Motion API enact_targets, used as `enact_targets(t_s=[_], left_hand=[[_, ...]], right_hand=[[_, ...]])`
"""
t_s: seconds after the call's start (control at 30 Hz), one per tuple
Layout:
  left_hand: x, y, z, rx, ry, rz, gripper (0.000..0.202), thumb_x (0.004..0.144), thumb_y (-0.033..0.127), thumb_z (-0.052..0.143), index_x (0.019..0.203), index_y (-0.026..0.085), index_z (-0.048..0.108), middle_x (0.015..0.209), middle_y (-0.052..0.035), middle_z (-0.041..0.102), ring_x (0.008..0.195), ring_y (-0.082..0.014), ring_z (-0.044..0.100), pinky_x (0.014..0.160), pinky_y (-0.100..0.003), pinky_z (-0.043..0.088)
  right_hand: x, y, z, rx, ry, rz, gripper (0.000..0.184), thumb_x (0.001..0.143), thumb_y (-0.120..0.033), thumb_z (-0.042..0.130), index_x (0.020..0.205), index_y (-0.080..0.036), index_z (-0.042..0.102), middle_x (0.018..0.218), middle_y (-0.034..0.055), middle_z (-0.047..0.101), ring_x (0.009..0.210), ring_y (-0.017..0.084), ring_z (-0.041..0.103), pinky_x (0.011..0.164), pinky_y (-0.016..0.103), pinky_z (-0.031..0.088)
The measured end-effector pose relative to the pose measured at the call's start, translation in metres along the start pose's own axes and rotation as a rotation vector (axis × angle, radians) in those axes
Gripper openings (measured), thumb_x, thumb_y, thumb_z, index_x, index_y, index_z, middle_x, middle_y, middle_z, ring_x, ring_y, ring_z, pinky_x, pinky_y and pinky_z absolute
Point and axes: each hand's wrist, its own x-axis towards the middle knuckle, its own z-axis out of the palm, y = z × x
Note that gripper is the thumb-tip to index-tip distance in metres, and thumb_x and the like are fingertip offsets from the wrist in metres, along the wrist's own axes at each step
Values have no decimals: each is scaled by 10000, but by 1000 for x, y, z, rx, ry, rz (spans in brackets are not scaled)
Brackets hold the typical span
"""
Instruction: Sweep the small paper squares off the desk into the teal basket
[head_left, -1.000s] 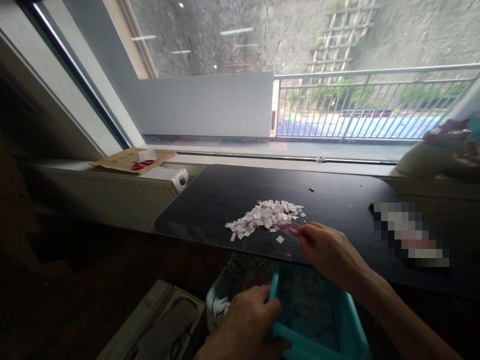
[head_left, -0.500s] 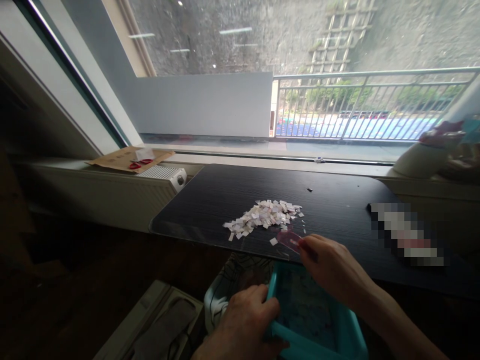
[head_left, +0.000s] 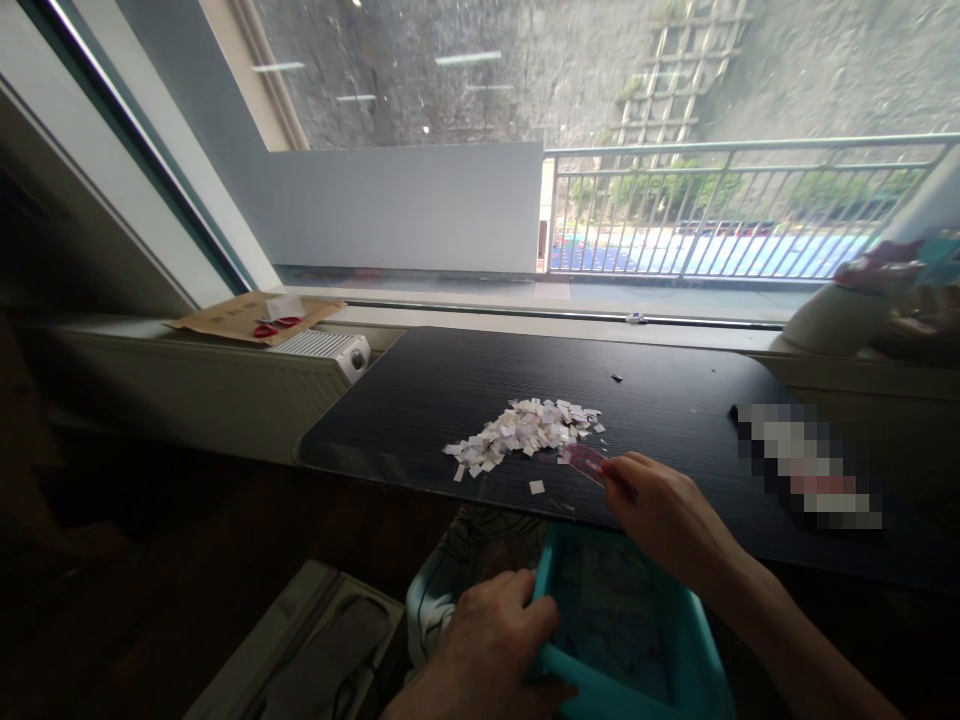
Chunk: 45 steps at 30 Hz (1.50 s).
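My right hand (head_left: pixel 660 500) is closed on one end of a pink see-through plastic piece (head_left: pixel 583 463), flat and rounded, whose exact kind I cannot tell. Its far end touches the right side of a pile of small white paper pieces (head_left: pixel 525 430) on the black table (head_left: pixel 420 375). One loose paper square (head_left: pixel 537 487) lies apart, close to the front edge. Below that edge, my left hand (head_left: pixel 502 630) grips the near left wall of a turquoise plastic bin (head_left: pixel 694 650). Small pale bits appear dimly in the bin's shaded inside.
A blurred-out dark object (head_left: pixel 810 470) lies on the table's right. Red scissors (head_left: pixel 276 325) rest on a brown envelope (head_left: pixel 217 318) by the radiator (head_left: pixel 319 360). A pale box (head_left: pixel 330 640) stands lower left. A cat-shaped figure (head_left: pixel 840 305) sits on the sill.
My right hand and the pink piece have moved slightly up and away, toward the pile's right side. The loose square has shifted a little to the left. My left hand stays on the bin.
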Motion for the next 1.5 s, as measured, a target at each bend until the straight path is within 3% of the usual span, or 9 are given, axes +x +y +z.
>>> enact_targets(t_s=[0.2, 0.33, 0.87, 1.1, 1.27, 1.5], left_hand=[[1, 2, -1, 12, -31, -30, 325, 674, 342, 797, 852, 215, 557, 949, -19, 560, 874, -225, 536, 683, -281, 412], [1, 1, -1, -1, -39, -23, 318, 678, 340, 793, 851, 219, 556, 952, -17, 555, 876, -222, 534, 681, -275, 410], [0, 1, 1, -19, 9, -20, 301, 676, 300, 789, 824, 217, 540, 941, -12, 547, 864, -214, 532, 663, -269, 394], [0, 1, 3, -7, 10, -8, 304, 684, 307, 788, 840, 215, 544, 935, -14, 546, 856, -215, 536, 664, -276, 387], [1, -2, 1, -23, 8, -5, 268, 709, 311, 761, 829, 212, 543, 933, -18, 545, 861, -218, 532, 657, -274, 385], [2, 1, 1, -15, 15, -6, 284, 692, 298, 777, 825, 211, 542, 921, -15, 545, 849, -212, 531, 648, -266, 381]], right_hand=[[3, -2, -3, 26, -50, -55, 207, 871, -191, 421, 743, -192, 584, 733, 18, 600, 633, 138, 549, 591, 252, 354], [6, 1, -5, -3, -4, -15, 206, 869, -201, 419, 774, -185, 601, 758, 32, 610, 637, 142, 549, 589, 254, 347], [3, 17, -15, -58, -18, 50, 208, 855, -228, 434, 772, -190, 620, 753, 35, 637, 615, 143, 559, 561, 249, 341], [17, 3, -10, -63, -13, 1, 218, 863, -218, 428, 732, -191, 600, 736, 32, 622, 621, 141, 546, 563, 252, 312], [14, 9, -19, -147, -20, 106, 202, 846, -242, 447, 696, -192, 574, 682, 25, 609, 582, 142, 523, 544, 259, 279], [16, 12, -19, -110, -46, 59, 193, 833, -219, 451, 701, -189, 589, 695, 28, 617, 605, 141, 530, 544, 256, 271]])
